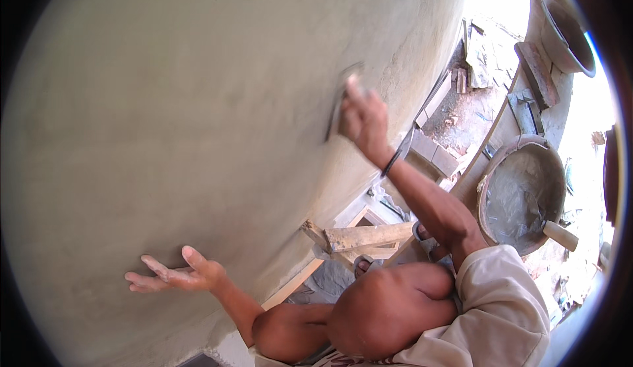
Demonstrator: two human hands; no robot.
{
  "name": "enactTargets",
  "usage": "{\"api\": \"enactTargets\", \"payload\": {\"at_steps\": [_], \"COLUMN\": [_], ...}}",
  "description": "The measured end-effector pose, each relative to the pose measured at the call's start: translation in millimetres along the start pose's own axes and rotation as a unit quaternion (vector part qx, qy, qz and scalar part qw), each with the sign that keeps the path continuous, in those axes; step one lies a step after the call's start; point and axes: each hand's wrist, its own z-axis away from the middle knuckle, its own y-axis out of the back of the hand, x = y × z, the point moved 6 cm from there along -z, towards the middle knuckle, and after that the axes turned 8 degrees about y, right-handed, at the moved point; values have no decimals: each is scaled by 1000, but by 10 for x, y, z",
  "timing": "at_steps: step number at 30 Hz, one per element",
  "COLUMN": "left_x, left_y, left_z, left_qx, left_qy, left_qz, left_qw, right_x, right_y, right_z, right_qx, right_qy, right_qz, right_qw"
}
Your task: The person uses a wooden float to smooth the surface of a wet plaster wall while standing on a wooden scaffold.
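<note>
A grey-beige plastered wall [165, 116] takes up most of the view, smooth and damp-looking. My right hand [366, 126], with a dark band at the wrist, is closed around a plastering trowel [335, 111]. The trowel shows nearly edge-on against the wall and is smeared by motion; its handle is mostly hidden by the fingers. Lower left, my left hand [177, 275] holds nothing. Its fingers are spread, close to the wall surface; whether they touch it I cannot tell.
On a raised plank [469, 177] at my right sits a round basin [483, 199] of wet mortar, a wooden handle [560, 235] jutting over its rim. Beyond lie a metal tool [525, 111], a brick-like block [537, 74] and another basin [560, 47]. A timber beam [369, 236] meets the wall below.
</note>
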Motion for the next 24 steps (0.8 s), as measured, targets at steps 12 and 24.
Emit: {"api": "enactTargets", "payload": {"at_steps": [12, 24], "left_x": [-166, -57], "left_y": [9, -44], "left_z": [52, 76], "left_qx": [-32, -25], "left_qy": [19, -17], "left_qz": [31, 27], "left_qw": [999, 999], "right_x": [261, 617], "right_y": [12, 225], "right_z": [-55, -618], "right_qx": [31, 99], "right_qy": [-144, -128], "right_qz": [-7, 13], "right_qw": [989, 987]}}
